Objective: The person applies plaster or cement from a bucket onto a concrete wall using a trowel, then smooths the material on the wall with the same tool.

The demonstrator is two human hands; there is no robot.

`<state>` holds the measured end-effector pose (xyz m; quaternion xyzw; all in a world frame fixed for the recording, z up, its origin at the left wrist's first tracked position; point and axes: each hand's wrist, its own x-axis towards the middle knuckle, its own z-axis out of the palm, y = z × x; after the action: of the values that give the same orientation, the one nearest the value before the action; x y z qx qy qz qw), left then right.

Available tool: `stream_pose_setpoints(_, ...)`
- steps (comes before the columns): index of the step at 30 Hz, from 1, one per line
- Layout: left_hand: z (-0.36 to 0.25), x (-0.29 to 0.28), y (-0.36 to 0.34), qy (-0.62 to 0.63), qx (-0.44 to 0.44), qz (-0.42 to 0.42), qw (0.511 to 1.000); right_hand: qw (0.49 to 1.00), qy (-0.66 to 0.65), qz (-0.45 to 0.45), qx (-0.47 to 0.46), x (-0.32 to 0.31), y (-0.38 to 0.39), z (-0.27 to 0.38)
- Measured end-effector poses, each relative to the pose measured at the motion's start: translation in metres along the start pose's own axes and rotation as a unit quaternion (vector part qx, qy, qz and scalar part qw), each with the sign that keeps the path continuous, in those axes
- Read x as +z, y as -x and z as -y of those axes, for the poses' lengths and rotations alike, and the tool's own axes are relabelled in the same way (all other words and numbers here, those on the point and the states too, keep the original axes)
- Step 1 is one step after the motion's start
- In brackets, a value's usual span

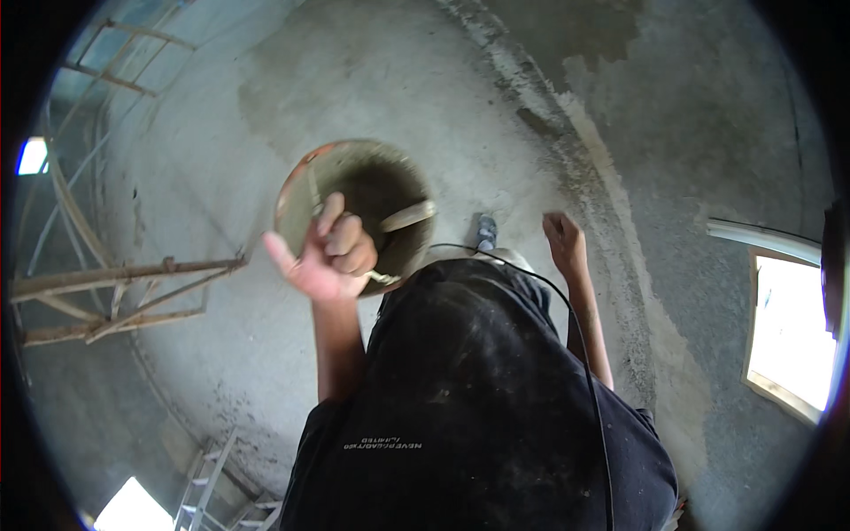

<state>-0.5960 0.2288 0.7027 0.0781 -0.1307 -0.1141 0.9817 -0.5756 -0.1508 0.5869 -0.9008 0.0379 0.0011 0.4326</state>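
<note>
A round bucket (416,177) with a grey, mortar-stained inside and a reddish rim is in front of me, left of the middle. Its pale handle (313,188) runs from the far rim into the curled fingers of my left hand (329,257) and shows again beside the palm. The thumb of that hand sticks out to the left. Inside the bucket lies a pale, flat-looking piece (409,216), perhaps a tool's handle; its other end is lost in shadow. My right hand (565,241) hangs out to the right with its fingers curled, and nothing shows in it.
Wooden trestle-like frames (133,288) stand at the left, and a ladder (208,478) is at the lower left. A rough mortar strip (575,168) crosses the concrete floor on the right. A black cable (580,372) runs over my dark shirt. One shoe (486,232) shows below me.
</note>
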Motion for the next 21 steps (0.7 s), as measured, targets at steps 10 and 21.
stream_pose_setpoints(10, 0.052, 0.03, 0.023, 0.064, -0.121, 0.113, 0.984, 0.873, 0.291, 0.127, -0.37, 0.051, 0.011, 0.168)
stream_pose_setpoints(21, 0.09, 0.057, 0.014, -0.019, -0.337, 0.076, 0.938, 0.836, 0.434, 0.248, -0.226, 0.054, 0.036, 0.162)
